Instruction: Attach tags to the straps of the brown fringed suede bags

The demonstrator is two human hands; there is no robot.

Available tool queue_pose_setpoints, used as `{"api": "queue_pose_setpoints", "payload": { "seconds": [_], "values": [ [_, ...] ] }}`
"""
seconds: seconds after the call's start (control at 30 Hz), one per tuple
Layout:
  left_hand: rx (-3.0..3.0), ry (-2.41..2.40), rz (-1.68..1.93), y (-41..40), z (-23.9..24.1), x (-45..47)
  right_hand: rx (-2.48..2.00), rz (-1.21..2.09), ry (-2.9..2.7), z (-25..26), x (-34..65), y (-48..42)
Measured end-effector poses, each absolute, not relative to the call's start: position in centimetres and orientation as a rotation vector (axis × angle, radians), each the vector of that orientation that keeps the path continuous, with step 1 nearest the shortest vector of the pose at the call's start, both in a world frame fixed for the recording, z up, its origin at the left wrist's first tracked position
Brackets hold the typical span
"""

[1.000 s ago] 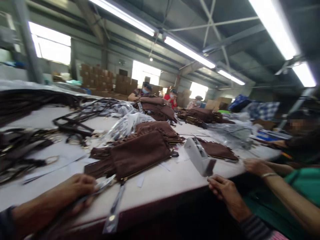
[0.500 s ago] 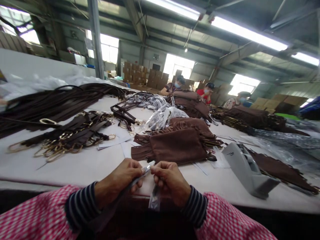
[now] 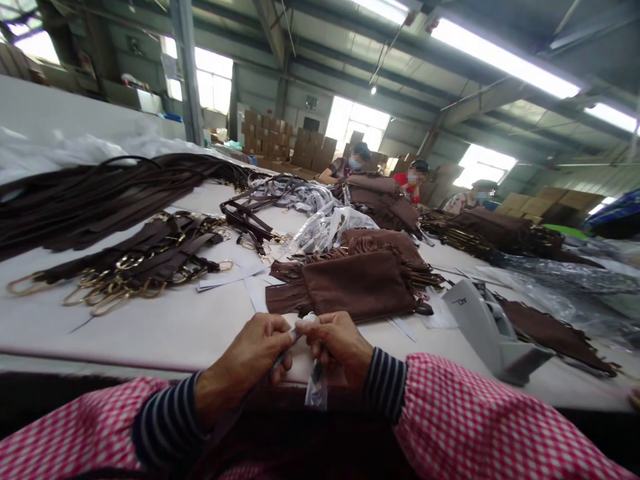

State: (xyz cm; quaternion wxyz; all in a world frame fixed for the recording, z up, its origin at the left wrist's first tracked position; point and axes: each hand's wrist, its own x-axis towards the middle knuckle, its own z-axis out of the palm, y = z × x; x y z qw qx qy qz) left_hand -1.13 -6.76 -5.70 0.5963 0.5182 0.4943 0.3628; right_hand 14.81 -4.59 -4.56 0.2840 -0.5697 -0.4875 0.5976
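Over the table's front edge, my left hand [image 3: 255,357] is closed around a dark strap [image 3: 245,398] that hangs down toward my lap. Its fingertips meet those of my right hand [image 3: 340,343], which pinches the pale, plastic-wrapped end of the strap [image 3: 306,319]. Below my right hand dangles a piece of clear plastic wrapping [image 3: 316,390] with something dark at its top. Just beyond both hands lies a brown fringed bag [image 3: 355,283] on a stack of similar ones. What the curled fingers cover is hidden.
A grey tape dispenser [image 3: 483,327] stands at right. Dark straps with gold clasps [image 3: 135,267] lie at left, with long straps [image 3: 100,193] behind. Plastic-wrapped pieces [image 3: 330,227] and more brown bags [image 3: 490,233] sit farther back. Several people are across the table.
Both hands stay together at the strap end, the fingertips now closer. Less of the wrapped end shows between them. The view has shifted slightly.
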Motion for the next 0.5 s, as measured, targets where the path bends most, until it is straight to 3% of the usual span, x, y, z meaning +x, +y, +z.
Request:
{"api": "queue_pose_setpoints", "payload": {
  "seconds": [0.27,0.5],
  "values": [
    [1.22,1.144,0.845,-7.2,-5.7,-1.5,-1.516,1.578,-1.341,-4.3,14.7,-4.5],
    [0.987,1.014,0.82,-6.6,-5.0,-2.2,-1.381,1.753,-1.334,-3.9,16.0,-4.8]
  ]
}}
